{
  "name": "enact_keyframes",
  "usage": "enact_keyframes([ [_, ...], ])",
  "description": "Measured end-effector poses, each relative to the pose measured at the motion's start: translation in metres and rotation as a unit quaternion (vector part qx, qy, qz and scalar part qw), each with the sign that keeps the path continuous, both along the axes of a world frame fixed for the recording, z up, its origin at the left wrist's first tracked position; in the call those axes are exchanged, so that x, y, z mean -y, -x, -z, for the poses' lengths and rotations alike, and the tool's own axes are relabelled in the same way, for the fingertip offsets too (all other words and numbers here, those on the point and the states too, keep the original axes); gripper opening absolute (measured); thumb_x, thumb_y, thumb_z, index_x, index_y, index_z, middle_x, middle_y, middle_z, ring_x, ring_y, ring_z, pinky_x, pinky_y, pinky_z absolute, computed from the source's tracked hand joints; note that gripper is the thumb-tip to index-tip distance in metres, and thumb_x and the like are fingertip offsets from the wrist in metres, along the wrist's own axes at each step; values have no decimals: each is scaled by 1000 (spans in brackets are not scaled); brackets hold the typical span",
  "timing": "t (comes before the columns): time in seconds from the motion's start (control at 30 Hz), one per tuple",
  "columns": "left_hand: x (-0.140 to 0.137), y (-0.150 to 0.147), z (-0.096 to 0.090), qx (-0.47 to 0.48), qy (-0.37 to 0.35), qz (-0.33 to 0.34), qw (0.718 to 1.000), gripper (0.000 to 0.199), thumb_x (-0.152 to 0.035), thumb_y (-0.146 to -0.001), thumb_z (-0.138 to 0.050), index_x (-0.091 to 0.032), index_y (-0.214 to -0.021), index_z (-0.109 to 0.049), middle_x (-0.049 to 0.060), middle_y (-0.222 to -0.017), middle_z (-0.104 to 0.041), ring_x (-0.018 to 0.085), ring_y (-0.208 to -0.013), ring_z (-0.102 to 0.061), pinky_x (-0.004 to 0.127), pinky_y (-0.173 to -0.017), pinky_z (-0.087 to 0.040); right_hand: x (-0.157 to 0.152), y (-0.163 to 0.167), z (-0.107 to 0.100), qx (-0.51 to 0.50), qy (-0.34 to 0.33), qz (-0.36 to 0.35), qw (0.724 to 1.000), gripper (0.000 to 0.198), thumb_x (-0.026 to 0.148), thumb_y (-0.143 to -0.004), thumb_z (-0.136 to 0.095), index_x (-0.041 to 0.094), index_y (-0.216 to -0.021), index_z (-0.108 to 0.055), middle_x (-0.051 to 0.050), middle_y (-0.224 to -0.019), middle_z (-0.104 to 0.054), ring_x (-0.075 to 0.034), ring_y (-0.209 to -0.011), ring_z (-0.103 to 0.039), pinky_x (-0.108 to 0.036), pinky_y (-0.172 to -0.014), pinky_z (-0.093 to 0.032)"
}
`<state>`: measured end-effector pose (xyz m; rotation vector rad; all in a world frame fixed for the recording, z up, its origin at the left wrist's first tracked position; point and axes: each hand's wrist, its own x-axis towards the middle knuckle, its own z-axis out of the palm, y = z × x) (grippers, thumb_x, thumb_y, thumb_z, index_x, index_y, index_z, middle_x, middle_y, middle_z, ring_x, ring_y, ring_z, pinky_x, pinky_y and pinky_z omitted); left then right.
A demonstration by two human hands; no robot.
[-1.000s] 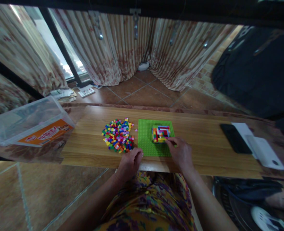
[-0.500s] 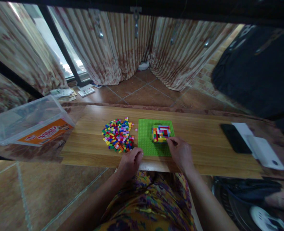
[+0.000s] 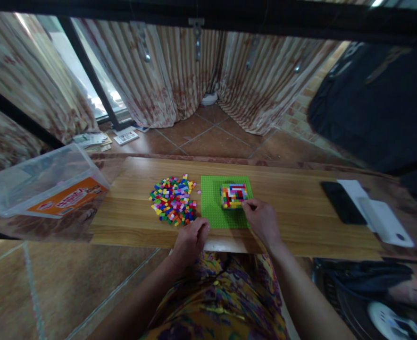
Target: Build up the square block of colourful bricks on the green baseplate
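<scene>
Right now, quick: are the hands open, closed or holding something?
Left hand: curled closed, nothing visible in it, near the multicoloured plastic brick pile.
Right hand: pinched closed at the rectangular multicoloured brick build's corner; whether it grips anything cannot be told.

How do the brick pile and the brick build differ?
The pile lies loose on the table; the build sits on the green plate. The pile spreads wider, with a ragged outline; the build is compact and roughly rectangular. Both mix many colours.

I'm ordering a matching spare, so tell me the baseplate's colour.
The baseplate is bright green, shown best in the head view.
</scene>
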<state>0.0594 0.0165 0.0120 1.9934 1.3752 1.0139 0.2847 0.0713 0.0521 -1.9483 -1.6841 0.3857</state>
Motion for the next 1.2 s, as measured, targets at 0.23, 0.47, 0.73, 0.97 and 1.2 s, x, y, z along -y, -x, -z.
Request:
enact_keyframes([
  [0.23,0,0,-1,13,15,3,1000,15,-23,-98,-45,-19,-94,-59,1,-76,-67,11,-65,-63,21,-61,-46,4,0,4,-59,-18,12,998,30,40,-85,-55,19,-78,-75,-9,-79,-76,-23,-72,-67,-32,-66,-44],
  [0.47,0,0,0,39,27,-10,999,18,-23,-98,-43,-19,-104,-59,2,-81,-70,12,-68,-65,21,-62,-48,43,36,8,-186,-30,-36,981,25,36,-86,-54,20,-89,-73,-8,-92,-73,-20,-83,-67,-32,-77,-50],
  [0.73,1,0,-3,25,19,-40,999,17,-27,-98,-45,-20,-98,-61,1,-85,-70,12,-74,-66,22,-69,-50,65,79,7,-204,53,-142,967,22,27,-85,-58,22,-103,-69,-4,-94,-70,-19,-87,-64,-32,-78,-50],
  [0.97,1,1,-5,31,43,-25,998,19,-31,-98,-48,-20,-92,-62,0,-79,-67,12,-70,-64,21,-65,-49,66,78,11,-193,30,-155,968,17,23,-87,-54,22,-97,-68,-4,-89,-70,-19,-83,-64,-32,-76,-48],
  [1.2,0,0,-8,37,39,-17,998,20,-29,-98,-45,-19,-96,-62,2,-82,-70,12,-70,-64,21,-65,-49,63,70,6,-199,11,-144,969,14,29,-89,-57,23,-93,-70,-4,-87,-69,-18,-82,-64,-30,-75,-49],
])
